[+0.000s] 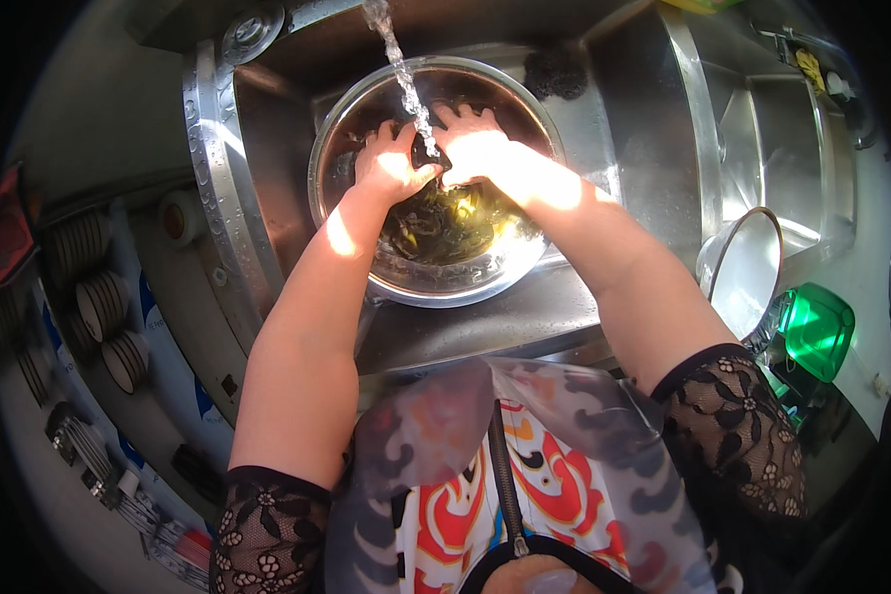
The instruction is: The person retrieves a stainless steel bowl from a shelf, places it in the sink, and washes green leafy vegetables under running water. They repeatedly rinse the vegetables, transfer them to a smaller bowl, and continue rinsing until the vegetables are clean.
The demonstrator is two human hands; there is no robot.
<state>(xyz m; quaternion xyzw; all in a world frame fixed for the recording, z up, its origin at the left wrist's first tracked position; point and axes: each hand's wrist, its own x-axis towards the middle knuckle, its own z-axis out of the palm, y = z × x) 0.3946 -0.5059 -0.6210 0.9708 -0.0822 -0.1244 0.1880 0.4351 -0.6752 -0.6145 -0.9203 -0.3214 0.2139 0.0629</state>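
A round stainless steel bowl [460, 298] stands in a metal sink, holding water and dark green, leafy-looking pieces [445, 226]. Both hands reach into it. My left hand [393, 165] is over the left half, fingers spread, its thumb pointing toward the other hand. On the right, my right hand [474, 142] is bent at the wrist with its fingers apart, and bright sunlight washes it out. A dark piece [429, 154] shows between the two hands. Running water [407, 82] falls onto that spot. Palms and fingertip undersides are hidden, so any grip cannot be made out.
The bowl sits in one sink basin [601, 134] beside a dark scouring pad [557, 73]. Another basin [742, 126] lies to the right. Near my right elbow are a white bowl [746, 278] and a green plastic container [820, 332]. Stacked bowls [104, 304] fill shelves at left.
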